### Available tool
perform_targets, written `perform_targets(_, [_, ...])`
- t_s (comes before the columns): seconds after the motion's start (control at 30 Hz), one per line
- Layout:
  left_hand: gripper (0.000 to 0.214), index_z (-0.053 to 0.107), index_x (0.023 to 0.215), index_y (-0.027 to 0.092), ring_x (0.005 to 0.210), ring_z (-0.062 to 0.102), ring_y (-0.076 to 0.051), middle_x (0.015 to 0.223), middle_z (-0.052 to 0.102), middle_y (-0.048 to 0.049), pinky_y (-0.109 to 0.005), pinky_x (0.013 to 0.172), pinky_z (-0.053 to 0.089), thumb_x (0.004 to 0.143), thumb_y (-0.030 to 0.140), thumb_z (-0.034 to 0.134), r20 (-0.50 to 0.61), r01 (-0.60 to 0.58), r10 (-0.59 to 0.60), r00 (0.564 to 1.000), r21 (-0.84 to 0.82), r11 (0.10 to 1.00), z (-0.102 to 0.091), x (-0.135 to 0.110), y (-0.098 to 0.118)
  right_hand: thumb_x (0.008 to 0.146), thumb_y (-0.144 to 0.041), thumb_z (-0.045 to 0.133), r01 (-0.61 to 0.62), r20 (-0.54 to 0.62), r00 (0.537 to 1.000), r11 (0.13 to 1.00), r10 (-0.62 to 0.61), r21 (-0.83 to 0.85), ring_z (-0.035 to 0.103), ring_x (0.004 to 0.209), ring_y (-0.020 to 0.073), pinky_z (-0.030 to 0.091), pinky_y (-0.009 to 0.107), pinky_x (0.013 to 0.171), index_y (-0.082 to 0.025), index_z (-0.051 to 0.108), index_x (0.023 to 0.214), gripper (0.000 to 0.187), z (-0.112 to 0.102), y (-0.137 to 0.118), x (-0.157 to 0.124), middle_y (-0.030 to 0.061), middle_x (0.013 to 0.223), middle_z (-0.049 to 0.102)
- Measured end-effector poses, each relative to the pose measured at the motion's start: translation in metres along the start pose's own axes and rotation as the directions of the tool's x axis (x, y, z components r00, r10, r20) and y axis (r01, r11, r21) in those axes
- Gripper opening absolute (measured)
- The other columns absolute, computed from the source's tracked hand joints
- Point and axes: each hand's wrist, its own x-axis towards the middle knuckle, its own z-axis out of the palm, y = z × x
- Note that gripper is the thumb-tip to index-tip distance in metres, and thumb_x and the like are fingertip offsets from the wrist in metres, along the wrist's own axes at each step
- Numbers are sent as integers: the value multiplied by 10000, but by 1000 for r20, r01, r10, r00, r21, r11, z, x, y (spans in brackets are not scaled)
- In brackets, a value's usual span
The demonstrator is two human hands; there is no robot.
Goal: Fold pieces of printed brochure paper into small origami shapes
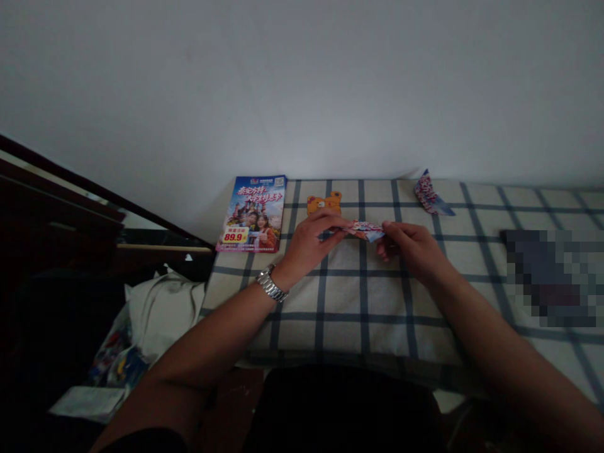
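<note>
Between my two hands is a small piece of folded printed paper [365,229], red, white and blue. My left hand [317,234], with a metal watch [272,284] on its wrist, pinches the paper's left end. My right hand [409,246] grips its right end between thumb and fingers. Just behind my left hand lies an orange bear-shaped item [324,204], partly covered by the fingers. Another folded paper piece [431,194] with similar print stands by the wall, to the right.
A stack of printed flyers [255,217] lies at the checked cloth's [344,321] back left corner. On the right is a dark pixelated object [542,274]. White bags [165,308] sit low on the left, beside dark furniture [51,233]. A pale wall [330,88] rises behind.
</note>
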Motion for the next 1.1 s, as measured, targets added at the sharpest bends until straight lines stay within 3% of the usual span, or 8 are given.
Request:
perform_targets(0.2, [101,767,1094,218,1012,727,-160,1060,763,-40,-311,933,598,1036,258,694,41,82,-83,996,29,996,-1,-2,2,903,-733,698,19,-42,999,993,-24,-112,587,503,145,488,273,503,-199,728,707,570,2,-5,-1,24,574,659])
perform_targets(0.37, [165,737,1083,197,928,734,-160,1060,768,-51,-299,871,608,1015,348,723,-2,159,-159,987,-51,986,5,-8,-8,944,-730,647,131,-111,980,952,-167,-276,549,521,147,438,280,488,-221,699,739,551,0,-7,-2,6,586,616])
perform_targets(0.5, [221,730,1078,194,866,730,-157,1029,780,-51,-289,819,599,1002,401,729,26,272,-271,962,-131,953,8,-9,-11,915,-649,748,271,-54,955,930,-293,-250,732,833,217,606,328,746,-251,745,1022,412,0,-5,0,42,938,788])
perform_targets(0.57, [225,732,1051,190,841,721,-153,975,777,-39,-272,782,580,1009,411,711,90,310,-299,950,-180,934,7,-8,-8,891,-601,801,287,5,957,937,-291,-199,764,1008,252,627,376,916,-256,752,1127,421,2,-4,0,57,1113,811])
perform_targets(0.63, [238,737,1022,187,817,705,-148,939,772,-34,-254,737,551,1007,422,702,124,337,-317,940,-203,919,7,-7,-4,882,-572,821,276,45,961,949,-272,-155,776,1030,259,635,403,968,-258,760,1157,422,4,-5,-1,54,1136,818])
perform_targets(0.83, [280,736,958,173,754,662,-132,888,758,-36,-233,679,503,989,449,701,200,384,-344,917,-223,896,8,-5,3,883,-561,819,220,59,975,958,-212,-183,791,801,234,694,383,780,-233,790,1037,364,6,-4,-3,50,967,826])
perform_targets(1.1, [383,759,1039,171,834,718,-162,985,793,-67,-249,730,559,1009,541,662,228,413,-358,905,-279,867,9,-8,2,885,-553,816,191,31,982,960,-189,-204,782,708,210,687,332,683,-218,792,988,351,5,-6,-3,47,881,822])
